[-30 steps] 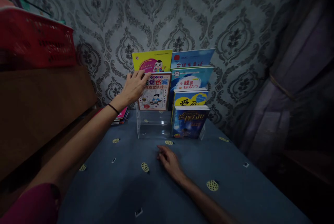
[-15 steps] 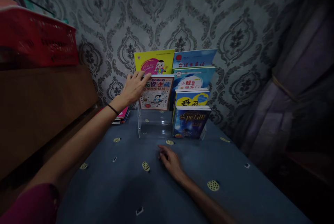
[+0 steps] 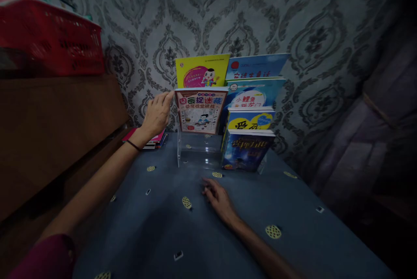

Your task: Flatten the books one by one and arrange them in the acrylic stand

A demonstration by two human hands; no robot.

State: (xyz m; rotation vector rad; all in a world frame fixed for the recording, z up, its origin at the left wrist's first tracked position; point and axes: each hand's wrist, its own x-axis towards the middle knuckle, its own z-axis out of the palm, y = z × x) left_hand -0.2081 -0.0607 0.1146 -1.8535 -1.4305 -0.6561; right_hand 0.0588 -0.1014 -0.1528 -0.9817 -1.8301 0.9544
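Observation:
My left hand (image 3: 158, 114) is at the upper left corner of a brown-bordered picture book (image 3: 201, 118), fingers stretched out and close to its edge. That book stands in the second-from-back tier of a clear acrylic book rack (image 3: 198, 157), before a yellow book (image 3: 202, 70). The rack's right column holds a blue book (image 3: 257, 65), a teal book (image 3: 256, 92), a yellow-and-blue book (image 3: 250, 119) and a dark blue book (image 3: 246, 152) in front. My right hand (image 3: 220, 201) rests over the table in front of the rack, fingers loosely bent and apart, holding nothing.
A blue cloth with yellow patterned spots covers the table (image 3: 234, 244). Several books (image 3: 155, 142) lie stacked behind my left wrist. At the left a red basket (image 3: 65, 44) sits on a brown wooden board (image 3: 58, 123). A tied curtain (image 3: 355, 140) hangs at the right.
My left hand has slid left off the top of the brown-bordered book to its corner, uncovering the title. The view has shifted slightly. My right hand stays in front of the rack.

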